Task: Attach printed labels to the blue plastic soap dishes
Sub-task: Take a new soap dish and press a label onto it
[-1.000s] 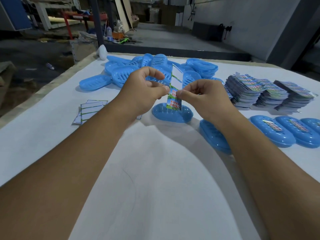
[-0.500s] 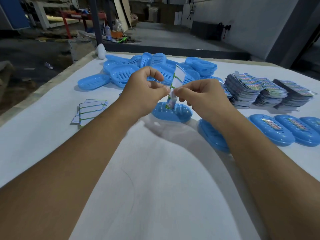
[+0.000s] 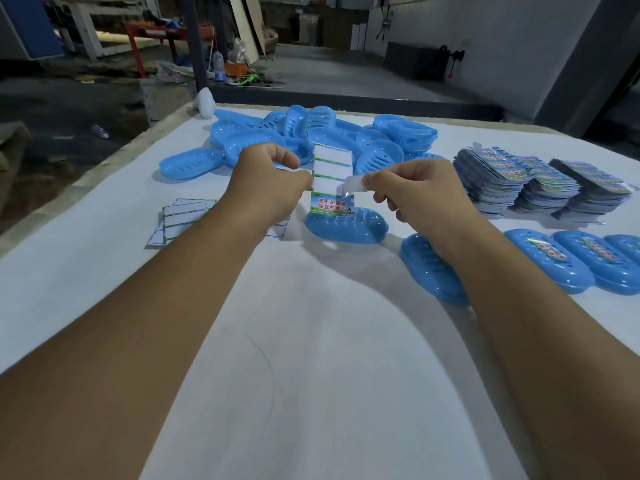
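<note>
Far left on the white worktop (image 3: 86, 271): used backing sheets (image 3: 183, 216), stripped. Behind them a heap of unlabelled blue soap dishes (image 3: 311, 133). My left hand (image 3: 266, 188) pinches the left edge of a label sheet (image 3: 331, 178), held upright above one soap dish (image 3: 346, 225) lying upside down on the worktop; one printed label is left at the sheet's bottom. My right hand (image 3: 415, 195) pinches a peeled label (image 3: 353, 184) between thumb and forefinger, just beside the sheet. Another dish (image 3: 429, 271) sits under my right wrist. Right of that, labelled dishes (image 3: 554, 261) in a row; behind them stacks of label sheets (image 3: 540, 181).
</note>
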`<state>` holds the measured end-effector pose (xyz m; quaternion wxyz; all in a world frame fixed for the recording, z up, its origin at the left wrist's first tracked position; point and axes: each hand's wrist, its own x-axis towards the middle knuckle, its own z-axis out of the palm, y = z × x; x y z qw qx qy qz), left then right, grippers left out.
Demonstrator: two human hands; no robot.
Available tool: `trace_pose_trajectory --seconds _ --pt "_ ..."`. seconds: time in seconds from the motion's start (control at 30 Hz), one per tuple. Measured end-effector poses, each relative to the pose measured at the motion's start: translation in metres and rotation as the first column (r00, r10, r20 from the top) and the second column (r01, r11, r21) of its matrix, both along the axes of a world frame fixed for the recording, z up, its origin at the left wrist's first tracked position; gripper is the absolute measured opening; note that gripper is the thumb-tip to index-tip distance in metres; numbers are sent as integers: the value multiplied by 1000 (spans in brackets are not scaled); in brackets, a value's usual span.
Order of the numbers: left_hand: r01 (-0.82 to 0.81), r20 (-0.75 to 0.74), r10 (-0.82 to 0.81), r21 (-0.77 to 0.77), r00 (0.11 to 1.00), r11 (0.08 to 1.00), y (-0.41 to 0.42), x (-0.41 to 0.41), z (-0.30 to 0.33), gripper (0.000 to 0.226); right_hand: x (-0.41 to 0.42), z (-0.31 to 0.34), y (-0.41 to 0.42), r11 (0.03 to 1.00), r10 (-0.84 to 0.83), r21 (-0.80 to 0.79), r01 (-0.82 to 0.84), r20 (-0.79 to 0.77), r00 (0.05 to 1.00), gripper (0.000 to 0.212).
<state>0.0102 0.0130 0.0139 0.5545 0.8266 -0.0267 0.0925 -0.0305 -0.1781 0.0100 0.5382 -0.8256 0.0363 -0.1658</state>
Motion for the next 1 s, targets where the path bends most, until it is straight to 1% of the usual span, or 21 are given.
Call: trace_pose_trajectory --seconds 0.1,0.23,0.33,0.5,0.63,0.7,0.77,0.87,0.9,0.93,0.97,1.0 --pt "-25 41 21 97 999 995 5 4 -2 23 0 0 -2 999 -27 24 27 -20 999 26" --pt "-88 94 67 243 993 966 11 7 -4 22 1 -1 -6 998 -50 26 51 -49 998 30" --pt "-119 119 86 312 989 943 14 9 -5 21 0 -2 -6 999 -43 27 44 -61 997 30" --pt "-132 118 93 394 989 909 17 10 -6 21 0 -2 -4 1000 -19 12 20 -78 997 27" --pt "-158 92 130 480 987 863 22 10 -5 24 2 -2 -7 998 -33 54 36 -67 997 22" --pt "-171 87 148 572 985 802 26 10 -5 24 2 -2 -8 998 -37 54 40 -68 997 20" --pt "-184 89 169 682 982 708 27 10 -5 26 2 -2 -7 999 -29 44 32 -75 997 20" --pt "-202 120 190 840 974 503 28 8 -7 25 0 -2 -5 999 -30 15 31 -90 995 22" --pt "-214 139 194 865 971 454 27 7 -8 24 0 -1 -5 999 -36 5 36 -92 995 23" --pt "-227 156 190 866 969 446 26 7 -8 22 -1 -1 -4 999 -42 -7 41 -90 995 23" --pt "-231 168 169 838 971 494 24 7 -7 19 -1 -1 -4 999 -47 -19 45 -86 995 23" --pt "-211 167 128 768 978 604 21 7 -6 13 -1 -1 -4 998 -52 -32 49 -83 995 22"
